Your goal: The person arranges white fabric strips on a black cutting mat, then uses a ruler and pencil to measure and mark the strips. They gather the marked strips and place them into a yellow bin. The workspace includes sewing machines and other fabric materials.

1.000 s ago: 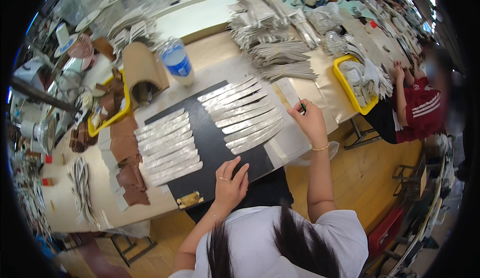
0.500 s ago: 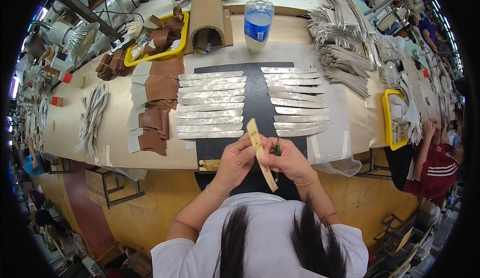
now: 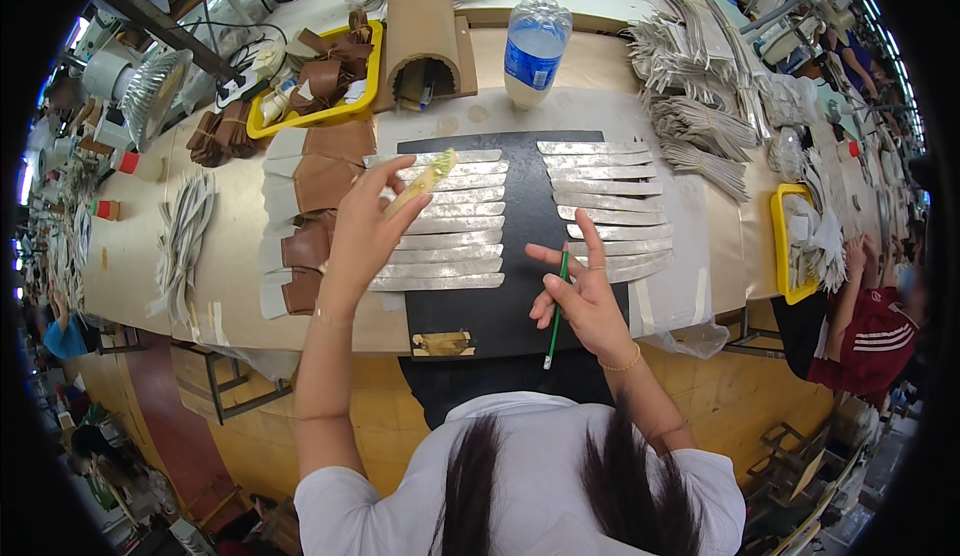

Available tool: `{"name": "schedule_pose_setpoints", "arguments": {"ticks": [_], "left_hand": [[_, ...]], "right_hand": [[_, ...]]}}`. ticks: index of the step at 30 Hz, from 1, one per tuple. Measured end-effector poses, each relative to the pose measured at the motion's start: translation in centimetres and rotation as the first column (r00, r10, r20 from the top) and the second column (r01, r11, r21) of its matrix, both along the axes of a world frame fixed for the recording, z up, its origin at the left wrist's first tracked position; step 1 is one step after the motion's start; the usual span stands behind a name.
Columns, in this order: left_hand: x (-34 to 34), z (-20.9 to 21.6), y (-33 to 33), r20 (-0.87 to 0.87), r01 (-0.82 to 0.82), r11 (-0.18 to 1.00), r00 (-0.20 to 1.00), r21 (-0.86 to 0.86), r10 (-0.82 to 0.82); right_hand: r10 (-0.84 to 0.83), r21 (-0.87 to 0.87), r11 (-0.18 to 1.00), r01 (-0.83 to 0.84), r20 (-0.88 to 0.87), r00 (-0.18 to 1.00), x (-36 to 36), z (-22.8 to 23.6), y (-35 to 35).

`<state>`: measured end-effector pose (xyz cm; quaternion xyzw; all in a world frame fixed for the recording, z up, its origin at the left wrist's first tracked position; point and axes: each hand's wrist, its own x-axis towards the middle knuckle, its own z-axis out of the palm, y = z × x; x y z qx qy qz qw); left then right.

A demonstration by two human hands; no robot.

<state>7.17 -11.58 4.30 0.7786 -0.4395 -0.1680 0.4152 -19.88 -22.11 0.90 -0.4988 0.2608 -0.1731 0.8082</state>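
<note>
My left hand (image 3: 366, 228) is raised over the left column of pale silvery strips (image 3: 455, 224), pinching a flat, slightly curved yellow strip (image 3: 428, 178) with small marks on it. My right hand (image 3: 592, 308) is just in front of the right column of silvery strips (image 3: 605, 188), index finger stretched out. A green pencil (image 3: 556, 318) rests among its fingers, tilted, lower end toward me. Both columns lie partly on a black board (image 3: 530, 256). Under my left hand and arm are brown leather pieces (image 3: 330, 171), partly covered.
A yellow tray (image 3: 376, 66) of brown pieces, a half-round brown cardboard holder (image 3: 432, 26) and a water bottle (image 3: 535, 51) stand at the back. Bundles of whitish strips (image 3: 690, 66) lie back right, near another yellow tray (image 3: 785, 246). A co-worker in red (image 3: 875, 331) sits at right.
My hands have parted. The left has carried the yellow strip up and left over the silvery strips; the right, now holding only the pencil, has moved slightly right and its fingers have spread.
</note>
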Motion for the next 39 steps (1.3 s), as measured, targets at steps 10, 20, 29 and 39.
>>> {"name": "schedule_pose_setpoints", "arguments": {"ticks": [10,20,29,39], "left_hand": [[5.0,-4.6,-7.0,0.208,0.354,0.93,0.907,0.096,-0.367],[4.9,-6.4,-9.2,0.242,0.413,0.901,0.869,0.131,-0.433],[5.2,-6.6,-9.4,0.142,0.41,0.9,0.892,0.151,-0.43],[5.2,-6.6,-9.6,0.133,0.395,0.902,0.898,0.173,-0.419]], "right_hand": [[-0.067,0.633,0.704,-0.323,0.512,0.857,-0.2,-0.7,-3.6],[0.162,0.349,0.911,-0.217,0.18,0.97,2.5,0.1,-4.0],[0.146,0.328,0.929,-0.174,0.109,0.983,2.9,-0.1,-4.5],[-0.047,-0.167,0.985,0.051,0.029,0.998,3.7,0.1,-7.1]]}}
